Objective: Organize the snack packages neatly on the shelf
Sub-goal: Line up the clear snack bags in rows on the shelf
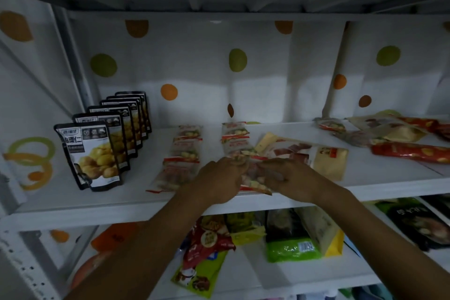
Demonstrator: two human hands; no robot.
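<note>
While left hand point(220, 179) and right hand point(288, 176) pinch one snack packet point(255, 184), the white shelf point(121, 204) lies dim.

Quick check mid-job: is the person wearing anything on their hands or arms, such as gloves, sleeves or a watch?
No. The left hand and right hand are bare: no gloves, no ring that shows. The left forearm and right forearm are bare to the frame edge, with no sleeve, watch or band visible.

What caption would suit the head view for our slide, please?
Left hand and right hand hold a clear snack packet at the shelf, right of upright chestnut pouches.
</note>
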